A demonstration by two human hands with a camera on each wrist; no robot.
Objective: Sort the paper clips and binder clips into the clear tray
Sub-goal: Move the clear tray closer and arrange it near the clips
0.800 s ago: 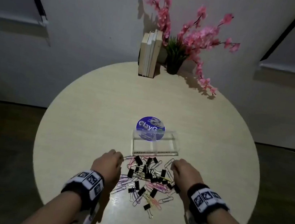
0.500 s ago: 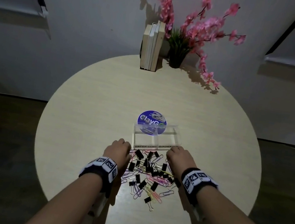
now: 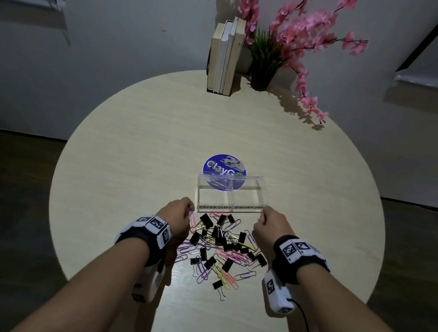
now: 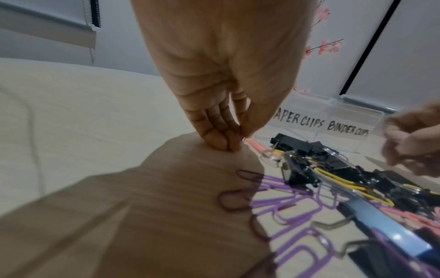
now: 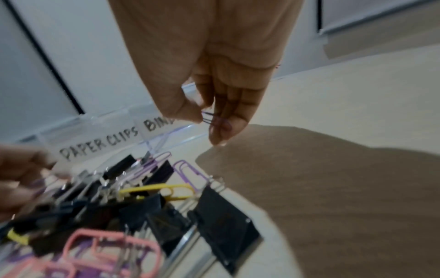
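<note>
Your right hand (image 5: 214,105) is pinching a purple clip (image 5: 218,120); your left hand (image 4: 221,120) is pinching a pink clip (image 4: 254,145). Aim both at the tray (image 3: 260,197), 11 o'clock compartment, marked paper clips.

Mixed clips (image 3: 222,246) heaped before empty clear tray (image 3: 230,208).

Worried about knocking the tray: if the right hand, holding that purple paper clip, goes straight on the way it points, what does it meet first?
Probably the clear tray's front wall, at the BINDER CLIPS end; the right hand is just short of it, though depth is unclear.
</note>
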